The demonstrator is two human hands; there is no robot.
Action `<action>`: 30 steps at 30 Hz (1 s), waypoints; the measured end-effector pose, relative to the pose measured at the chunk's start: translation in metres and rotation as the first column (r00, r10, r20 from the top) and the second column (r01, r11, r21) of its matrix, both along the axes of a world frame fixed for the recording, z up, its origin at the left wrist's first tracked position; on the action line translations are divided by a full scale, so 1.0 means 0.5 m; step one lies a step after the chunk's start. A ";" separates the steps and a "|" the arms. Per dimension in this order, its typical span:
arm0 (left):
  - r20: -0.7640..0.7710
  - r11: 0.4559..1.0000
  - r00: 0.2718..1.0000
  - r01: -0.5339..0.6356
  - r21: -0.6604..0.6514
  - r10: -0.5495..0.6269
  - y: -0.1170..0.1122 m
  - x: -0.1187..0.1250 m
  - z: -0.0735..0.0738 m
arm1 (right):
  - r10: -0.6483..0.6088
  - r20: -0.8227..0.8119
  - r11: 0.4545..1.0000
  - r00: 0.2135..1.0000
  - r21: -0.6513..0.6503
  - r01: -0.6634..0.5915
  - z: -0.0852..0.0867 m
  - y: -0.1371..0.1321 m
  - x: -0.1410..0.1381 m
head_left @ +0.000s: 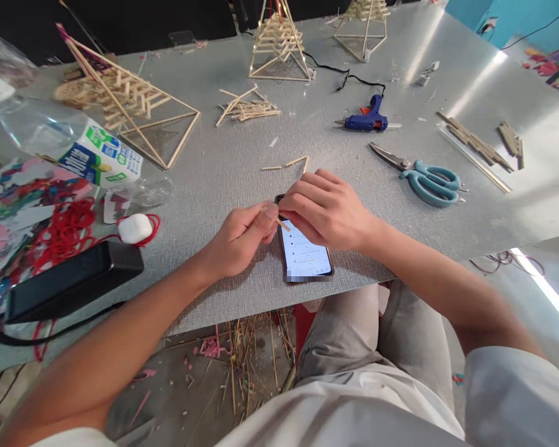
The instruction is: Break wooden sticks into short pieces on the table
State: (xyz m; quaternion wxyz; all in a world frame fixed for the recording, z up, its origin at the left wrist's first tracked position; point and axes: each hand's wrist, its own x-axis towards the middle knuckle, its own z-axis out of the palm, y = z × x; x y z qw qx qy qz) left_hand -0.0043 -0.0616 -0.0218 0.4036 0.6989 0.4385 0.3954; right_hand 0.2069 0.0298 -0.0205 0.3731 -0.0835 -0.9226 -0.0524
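Observation:
My left hand (250, 239) is closed, thumb and forefinger pinching a short wooden stick (284, 224) whose end shows below the fingertips. Against those fingertips my right hand (328, 210) is closed too, with its fingers bent downward; what lies between them is hidden. Under both hands a phone (307, 254) lies on the table, its lit screen showing lines of text. Just beyond the right hand, a few thin stick pieces (286, 165) lie in a bent line.
A pile of sticks (249, 110), a blue glue gun (366, 119) and teal-handled scissors (431, 180) lie farther out. Stick pyramids (279, 46) stand behind. To the left are a plastic bottle (74, 139), red cord (69, 226), a white case (135, 229) and a black device (74, 279).

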 end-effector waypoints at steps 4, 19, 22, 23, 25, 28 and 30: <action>-0.068 0.989 0.989 0.125 -0.084 -0.131 -0.022 0.011 0.000 | -0.034 -0.090 0.994 0.995 -0.103 0.025 0.004 0.012 0.007; 0.061 0.997 0.996 -0.067 0.039 0.065 -0.004 0.003 -0.004 | 0.727 -0.026 0.103 0.686 -0.984 -0.146 0.066 -0.045 0.030; 0.028 0.996 0.997 -0.075 0.040 0.074 -0.004 0.004 -0.004 | 0.616 -0.047 0.201 0.786 -0.956 -0.215 0.059 -0.040 0.028; 0.022 0.996 0.997 -0.080 0.042 0.079 -0.004 0.004 -0.004 | 0.500 -0.078 0.284 0.863 -0.926 -0.248 0.057 -0.033 0.029; 0.012 0.995 0.996 -0.092 0.048 0.091 -0.004 0.003 -0.006 | 0.223 -0.139 0.468 0.965 -0.853 -0.231 0.052 -0.014 0.032; -0.006 0.992 0.994 -0.106 0.064 0.106 -0.004 0.001 -0.006 | 0.080 -0.142 0.520 0.987 -0.838 -0.163 0.047 0.009 0.036; -0.024 0.990 0.993 -0.113 0.086 0.116 -0.003 0.001 -0.004 | 0.168 -0.112 0.451 0.979 -0.875 -0.177 0.045 0.013 0.036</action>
